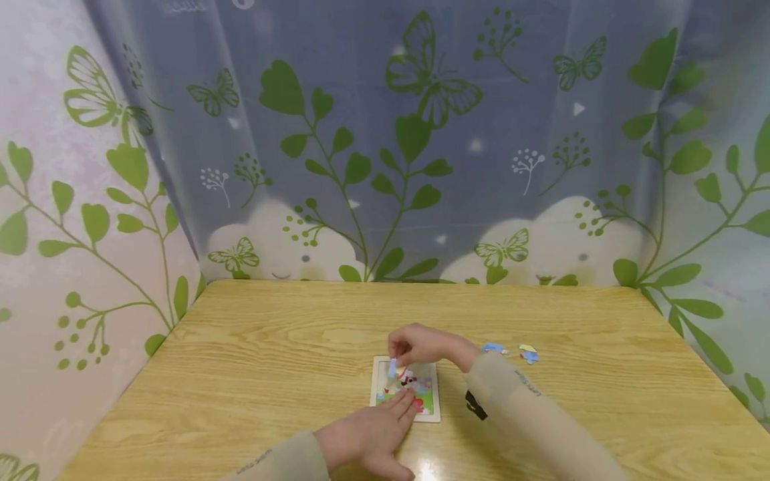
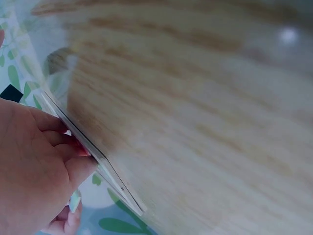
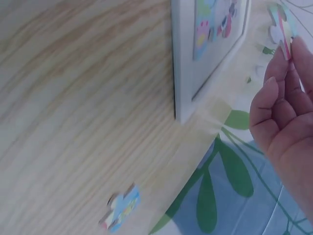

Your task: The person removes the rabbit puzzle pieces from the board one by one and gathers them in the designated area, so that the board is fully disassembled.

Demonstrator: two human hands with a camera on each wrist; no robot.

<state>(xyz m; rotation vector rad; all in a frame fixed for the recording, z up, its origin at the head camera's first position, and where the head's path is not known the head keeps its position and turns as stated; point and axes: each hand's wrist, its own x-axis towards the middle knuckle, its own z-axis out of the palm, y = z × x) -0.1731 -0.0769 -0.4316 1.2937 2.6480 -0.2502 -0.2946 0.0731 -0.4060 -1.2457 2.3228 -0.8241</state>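
A small jigsaw puzzle in a pale square frame [image 1: 436,401] lies on the table, partly filled with colourful pieces. My left hand [image 1: 380,431] rests on its lower part with fingers straight, covering some of the picture; in the left wrist view the hand [image 2: 39,166] lies along the frame's edge [image 2: 117,178]. Above the puzzle's upper left, my right hand [image 1: 421,345] pinches a light-blue puzzle piece [image 1: 393,368] between thumb and fingers. The right wrist view shows this piece [image 3: 282,29] raised clear of the frame [image 3: 183,73], held at the fingertips of the hand [image 3: 288,107].
Two loose puzzle pieces, one mostly blue [image 1: 494,348] and one yellow and blue [image 1: 529,354], lie right of the frame, beyond the right forearm. The wooden table [image 1: 271,347] meets a leaf-patterned curtain [image 1: 373,167] at its back edge.
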